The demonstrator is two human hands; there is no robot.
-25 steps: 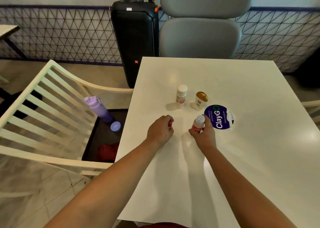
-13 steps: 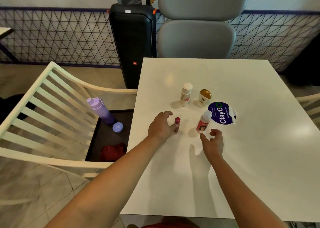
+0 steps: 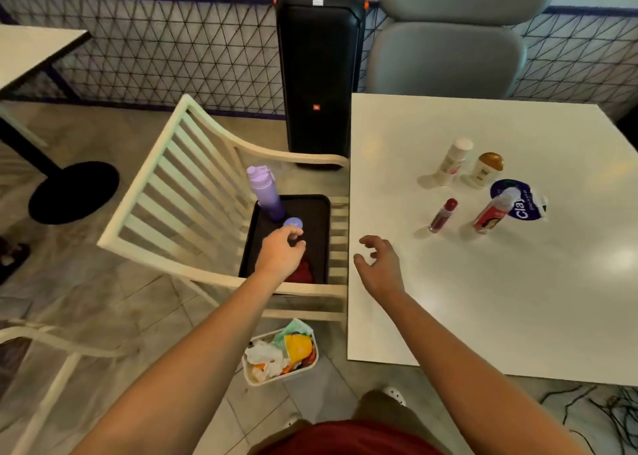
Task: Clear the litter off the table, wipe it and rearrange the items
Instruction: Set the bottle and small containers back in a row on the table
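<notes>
The left hand [image 3: 280,255] reaches over the black tray [image 3: 319,209] that sits on the seat of the cream slatted chair [image 3: 179,192]. Its fingers curl loosely just below a small lilac round lid [image 3: 292,223]; whether the fingertips touch the lid cannot be told, and the hand holds nothing that shows. The hand and wrist cover much of a red cloth [image 3: 303,272] lying in the tray's near end, so its shape is hard to make out. A lilac water bottle [image 3: 265,191] stands in the tray's far corner.

The right hand [image 3: 378,264] hovers over the near-left edge of the white surface [image 3: 483,299], fingers spread and slightly bent, holding nothing.

On the surface, well apart from both hands, stand four small containers: a white-capped bottle [image 3: 451,161], a gold-capped bottle [image 3: 486,170] just beside it, a small red bottle [image 3: 442,215] nearer, and a red-labelled bottle with a white cap [image 3: 493,213]. This last one partly hides a blue round sticker [image 3: 518,201], of which only the letters "Clay" can be read. All labels are blurred.

On the floor below the chair a small bin [image 3: 281,353] holds crumpled tissue and coloured wrappers. A black speaker [image 3: 319,75] and a grey chair [image 3: 448,37] stand behind, the chair's top cut off by the frame.
</notes>
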